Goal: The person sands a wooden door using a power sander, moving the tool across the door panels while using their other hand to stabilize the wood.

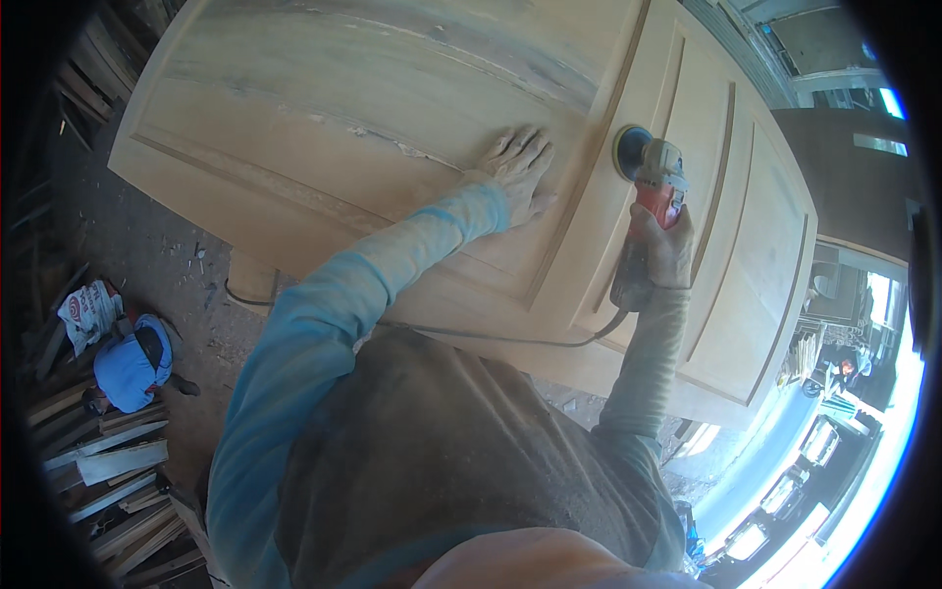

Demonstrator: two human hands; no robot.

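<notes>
A large panelled wooden door [579,285] lies flat before me, dusty and pale. My right hand [669,245] is wrapped round the red and dark body of an angle grinder [661,187]. The grinder's round sanding disc [631,153] meets the door's raised framing, tilted on edge; whether it spins I cannot tell. My left hand [517,169] rests flat on the door's recessed panel, fingers spread, left of the disc. Near it a rough, chipped seam [412,150] runs along the panel. Both hands are coated with dust.
From the grinder a dark power cord [491,340] runs left along the door's near edge. Stacked wood offcuts [123,461] lie at lower left. Close to them are a blue container [134,363] and a white sack [90,316] on the debris-strewn floor [201,285].
</notes>
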